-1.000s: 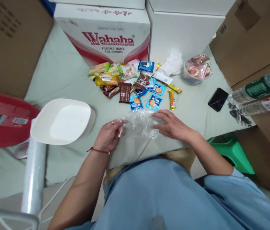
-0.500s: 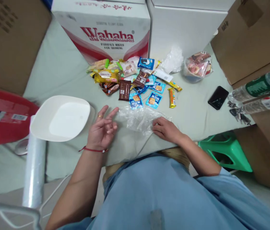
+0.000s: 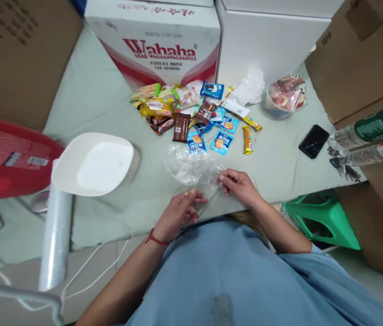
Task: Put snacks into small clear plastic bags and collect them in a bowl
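Note:
A clear, crumpled plastic bag (image 3: 193, 166) lies on the cloth-covered table just in front of me. My right hand (image 3: 239, 185) pinches the bag's right edge between thumb and fingers. Close to the bag's near side is my left hand (image 3: 179, 210), wearing a ring and a red cord bracelet; its fingers are apart and partly curled, with nothing visible in them. Beyond the bag is a pile of wrapped snacks, among them blue packets (image 3: 221, 142), a brown chocolate-coloured packet (image 3: 181, 127) and a yellow packet (image 3: 157, 107). A small yellow-orange bar (image 3: 247, 139) lies right of them.
On the left are a white bowl (image 3: 60, 170), a roll of plastic film (image 3: 54, 240) and a red container (image 3: 14, 167). A Wahaha box (image 3: 164, 54) stands behind the snacks. To the right are a tub of packets (image 3: 279, 108), a phone (image 3: 313, 141), keys (image 3: 344, 167) and bottles (image 3: 368, 154).
My left hand has moved right and nearer to my body, turning from palm up to palm down, toward my right hand. The right hand keeps its place at the bag's edge.

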The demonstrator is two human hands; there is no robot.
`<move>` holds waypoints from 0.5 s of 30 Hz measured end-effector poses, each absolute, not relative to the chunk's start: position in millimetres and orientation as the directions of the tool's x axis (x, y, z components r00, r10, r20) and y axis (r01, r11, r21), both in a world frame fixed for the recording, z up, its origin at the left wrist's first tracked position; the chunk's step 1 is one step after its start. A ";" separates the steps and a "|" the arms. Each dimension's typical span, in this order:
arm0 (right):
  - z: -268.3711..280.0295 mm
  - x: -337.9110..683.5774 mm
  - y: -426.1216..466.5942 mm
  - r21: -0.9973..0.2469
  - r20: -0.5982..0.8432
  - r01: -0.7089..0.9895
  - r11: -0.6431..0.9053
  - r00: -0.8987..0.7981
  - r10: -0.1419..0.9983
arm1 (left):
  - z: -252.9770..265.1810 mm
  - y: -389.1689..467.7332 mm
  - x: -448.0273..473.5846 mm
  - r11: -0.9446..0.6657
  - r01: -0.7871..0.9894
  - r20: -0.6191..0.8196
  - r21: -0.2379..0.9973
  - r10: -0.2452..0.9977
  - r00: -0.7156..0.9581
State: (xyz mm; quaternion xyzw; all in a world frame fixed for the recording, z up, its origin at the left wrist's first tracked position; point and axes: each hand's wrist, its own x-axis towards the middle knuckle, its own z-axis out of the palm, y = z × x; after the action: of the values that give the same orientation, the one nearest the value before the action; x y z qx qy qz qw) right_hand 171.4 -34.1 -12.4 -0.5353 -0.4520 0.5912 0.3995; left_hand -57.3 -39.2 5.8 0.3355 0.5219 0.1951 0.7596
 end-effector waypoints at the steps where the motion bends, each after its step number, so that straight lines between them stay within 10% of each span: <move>1: -11.1 168.0 -34.6 -0.957 -0.282 -0.033 -0.287 -0.109 0.953 | 5.3 -39.1 -51.4 0.688 0.051 -0.644 0.724 0.647 0.408; 15: -13.5 189.9 -44.7 -0.890 -0.362 -0.398 -0.222 0.323 0.874 | -1.8 -7.2 -57.1 0.413 -0.368 -0.419 0.833 0.906 0.068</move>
State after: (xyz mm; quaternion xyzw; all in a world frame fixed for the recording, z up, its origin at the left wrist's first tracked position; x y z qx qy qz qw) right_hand 189.9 -44.7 -13.5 -0.5633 -0.2115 0.5419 0.5868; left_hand -57.1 -7.2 -1.8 0.2710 0.4959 0.4693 0.6785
